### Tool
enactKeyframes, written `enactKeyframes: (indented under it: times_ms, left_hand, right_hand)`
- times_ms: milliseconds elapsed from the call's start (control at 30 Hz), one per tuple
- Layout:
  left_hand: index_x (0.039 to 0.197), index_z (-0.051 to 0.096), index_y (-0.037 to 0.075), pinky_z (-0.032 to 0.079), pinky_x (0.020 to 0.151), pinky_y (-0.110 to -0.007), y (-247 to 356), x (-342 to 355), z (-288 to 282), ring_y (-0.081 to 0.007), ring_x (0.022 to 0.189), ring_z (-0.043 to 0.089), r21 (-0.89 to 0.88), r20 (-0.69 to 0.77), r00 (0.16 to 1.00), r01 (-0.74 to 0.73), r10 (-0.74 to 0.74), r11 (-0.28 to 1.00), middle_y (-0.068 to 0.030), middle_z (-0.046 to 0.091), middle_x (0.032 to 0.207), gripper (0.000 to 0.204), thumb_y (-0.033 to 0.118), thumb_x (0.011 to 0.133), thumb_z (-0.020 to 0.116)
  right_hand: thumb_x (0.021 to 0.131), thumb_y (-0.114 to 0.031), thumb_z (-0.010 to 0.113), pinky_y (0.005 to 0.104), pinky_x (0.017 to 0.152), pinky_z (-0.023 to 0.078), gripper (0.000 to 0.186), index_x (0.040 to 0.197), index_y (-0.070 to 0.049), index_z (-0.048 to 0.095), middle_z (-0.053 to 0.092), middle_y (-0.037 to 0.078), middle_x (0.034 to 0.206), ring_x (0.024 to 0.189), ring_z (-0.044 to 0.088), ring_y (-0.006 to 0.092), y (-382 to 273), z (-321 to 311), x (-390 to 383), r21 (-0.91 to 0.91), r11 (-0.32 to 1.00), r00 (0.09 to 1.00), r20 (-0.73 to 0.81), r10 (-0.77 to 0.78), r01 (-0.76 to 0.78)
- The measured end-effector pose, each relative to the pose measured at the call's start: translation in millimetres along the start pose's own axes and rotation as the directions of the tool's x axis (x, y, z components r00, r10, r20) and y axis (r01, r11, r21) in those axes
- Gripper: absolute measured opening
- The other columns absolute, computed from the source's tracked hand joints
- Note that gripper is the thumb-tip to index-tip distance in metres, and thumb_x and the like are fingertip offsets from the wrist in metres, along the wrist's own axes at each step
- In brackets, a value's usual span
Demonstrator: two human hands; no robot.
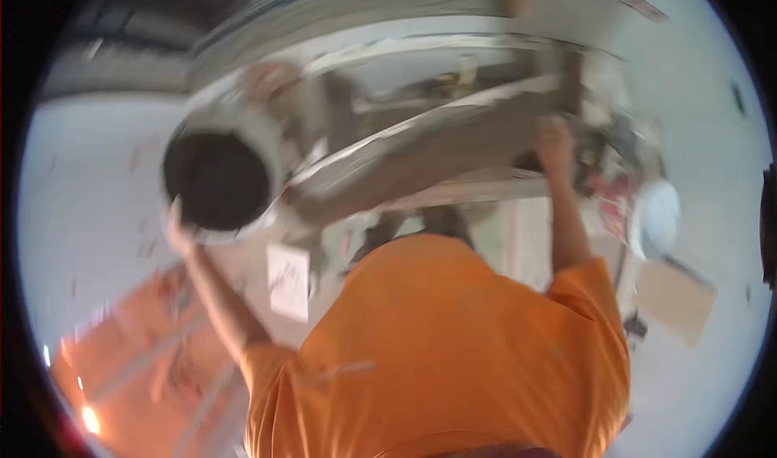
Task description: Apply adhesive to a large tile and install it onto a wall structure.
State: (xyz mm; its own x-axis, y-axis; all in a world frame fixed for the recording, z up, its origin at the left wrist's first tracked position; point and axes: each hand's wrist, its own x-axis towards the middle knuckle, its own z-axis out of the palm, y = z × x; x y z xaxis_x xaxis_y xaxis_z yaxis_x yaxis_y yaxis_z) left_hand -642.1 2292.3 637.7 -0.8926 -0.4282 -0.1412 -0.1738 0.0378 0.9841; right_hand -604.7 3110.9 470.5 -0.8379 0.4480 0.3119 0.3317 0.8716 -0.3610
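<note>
The whole view is smeared by motion. At the left stands a large pale round bucket [269, 146] with a dark inside. My left hand [180, 233] is at its near left rim, one finger along the edge and the others curled against it. A long grey-brown board or trough [421, 159] slants across the middle, rising to the right. By its far right end is my right hand [555, 144], closed like a fist. What the right fingers hold is too blurred to make out.
Behind the board runs a pale-edged ledge [405, 45] with blurred items. A white sheet [289, 282] hangs or lies below the bucket. To the right are a white round container [655, 219] and a tan cardboard piece [674, 300]. An orange-lit surface [154, 353] fills the lower left.
</note>
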Motion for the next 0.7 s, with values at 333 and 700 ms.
enactKeyframes:
  times_ms: [333,700]
  left_hand:
    - [0.131,0.06,-0.005,0.046,0.099,-0.032,29.8,-16.4,36.0,-0.0201,0.111,0.06,-0.046,-0.147,0.946,-0.298,0.289,0.954,-0.0098,0.065,0.123,0.054,0.011,0.081,0.071]
    - [0.118,0.069,-0.001,0.051,0.093,-0.033,27.1,-47.5,61.2,-0.0246,0.099,0.069,0.311,-0.158,0.851,-0.438,0.5,0.844,-0.0158,0.072,0.109,0.065,0.028,0.061,0.084]
  right_hand:
    - [0.096,-0.028,0.062,0.0435,0.081,0.052,0.036,0.12,0.0,0.061,0.069,0.023,0.102,0.096,0.066,0.0416,-317.6,-38.0,-26.8,0.847,0.471,0.599,0.249,-0.761,0.246]
    - [0.097,-0.033,0.056,0.049,0.068,0.055,0.031,0.106,-0.006,0.068,0.069,0.018,0.087,0.081,0.068,0.0355,-528.1,47.5,27.6,0.05,0.017,-0.003,0.385,-0.923,0.999]
